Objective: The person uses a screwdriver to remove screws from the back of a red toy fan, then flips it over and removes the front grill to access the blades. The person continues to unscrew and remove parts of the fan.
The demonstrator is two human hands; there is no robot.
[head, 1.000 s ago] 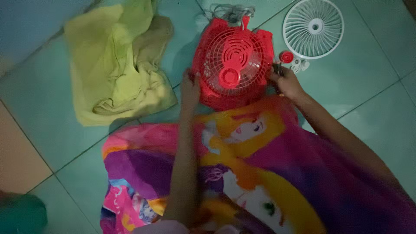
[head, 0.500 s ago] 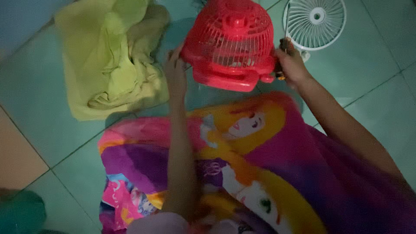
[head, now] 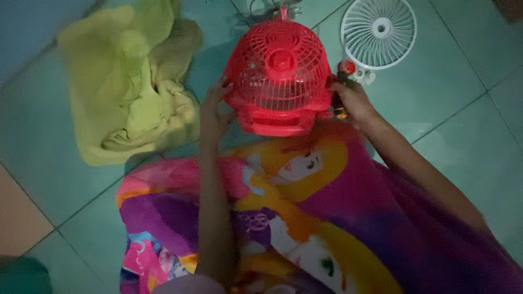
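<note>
red fan cage (head: 279,76), domed, tilted up

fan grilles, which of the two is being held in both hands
The red domed grille, gripped by the left hand and right hand. The white round grille lies flat on the tiled floor, untouched.

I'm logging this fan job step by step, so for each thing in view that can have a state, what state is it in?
Red fan: tilted up off the floor, held on both sides.
Left hand: gripping the fan's left edge.
Right hand: on the fan's right edge, also holding a small dark tool; kind unclear.
White grille: detached, flat on the tiles.
Green cloth: crumpled.
Printed blanket: spread under the arms.
</note>
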